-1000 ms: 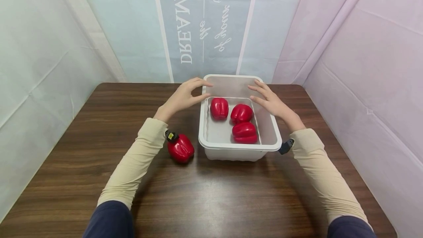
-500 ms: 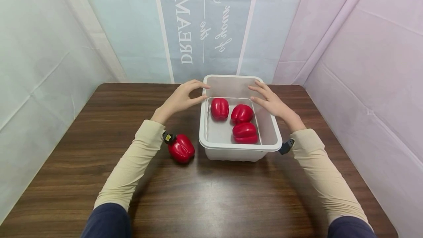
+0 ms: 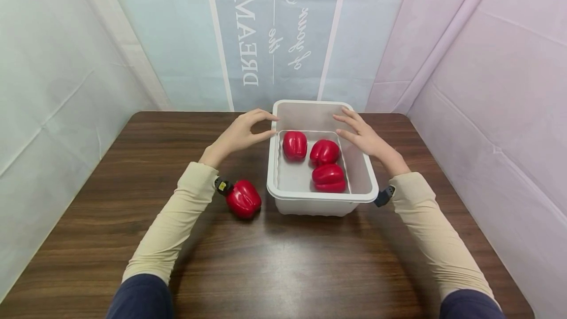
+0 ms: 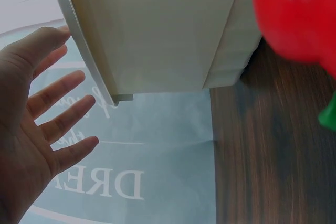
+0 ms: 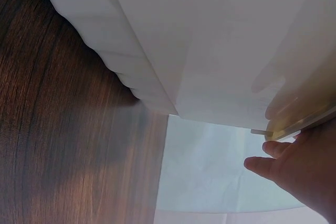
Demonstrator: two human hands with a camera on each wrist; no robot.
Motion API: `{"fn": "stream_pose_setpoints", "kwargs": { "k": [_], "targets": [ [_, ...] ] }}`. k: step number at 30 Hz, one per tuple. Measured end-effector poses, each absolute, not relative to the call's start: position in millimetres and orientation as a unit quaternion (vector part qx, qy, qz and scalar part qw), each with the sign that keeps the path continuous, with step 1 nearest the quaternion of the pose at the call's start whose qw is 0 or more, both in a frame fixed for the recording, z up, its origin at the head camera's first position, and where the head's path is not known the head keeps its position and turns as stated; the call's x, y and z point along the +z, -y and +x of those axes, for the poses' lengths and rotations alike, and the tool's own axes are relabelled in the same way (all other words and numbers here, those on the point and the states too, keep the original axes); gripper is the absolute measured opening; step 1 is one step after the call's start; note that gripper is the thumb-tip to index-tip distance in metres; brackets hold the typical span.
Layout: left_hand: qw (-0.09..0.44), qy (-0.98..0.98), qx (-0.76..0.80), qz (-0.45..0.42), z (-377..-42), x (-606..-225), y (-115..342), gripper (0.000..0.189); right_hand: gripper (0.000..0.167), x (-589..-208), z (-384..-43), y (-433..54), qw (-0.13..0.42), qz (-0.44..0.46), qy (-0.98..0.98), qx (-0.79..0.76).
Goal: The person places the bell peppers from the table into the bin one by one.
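Note:
A white plastic bin [image 3: 322, 197] stands on the table with three glossy red bell peppers inside: one at the left [image 3: 294, 145], two stacked front to back at the right [image 3: 328, 177]. Another red bell pepper [image 3: 244, 200] lies outside, left of the bin; its green stem [image 4: 328, 114] shows in the left wrist view. My left hand [image 3: 241, 132] is beside the bin's left rim, fingers spread and thumb apart, holding nothing. Over the right rim reaches my right hand [image 3: 363, 137], its fingers loosely extended above the bin's inside. Whether either hand touches the rim, I cannot tell.
The brown wood-grain table [image 3: 283, 270] extends in front of the bin and to both sides. A pale blue printed cloth [image 3: 190, 38] hangs behind it, and white cloth walls [image 3: 500, 112] flank the sides.
My left hand and forearm have drifted slightly left, so the fingertips lie closer to the outside of the left rim. The right hand, bin and peppers look nearly still.

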State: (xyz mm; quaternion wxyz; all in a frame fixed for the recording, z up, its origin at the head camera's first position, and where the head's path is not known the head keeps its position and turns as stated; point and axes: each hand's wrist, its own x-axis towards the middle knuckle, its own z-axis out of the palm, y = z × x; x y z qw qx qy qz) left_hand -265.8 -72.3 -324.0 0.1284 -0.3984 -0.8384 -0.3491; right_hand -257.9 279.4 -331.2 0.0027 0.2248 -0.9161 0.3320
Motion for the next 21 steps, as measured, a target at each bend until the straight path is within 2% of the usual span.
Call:
{"fn": "stream_pose_setpoints", "kwargs": {
  "k": [21],
  "targets": [
    [0.118,0.841,-0.353,-0.393,-262.4,-327.1,81.5,0.035,0.053,-330.8,-257.3,-278.6,-0.001,0.225,0.914,0.337]
  ]
}}
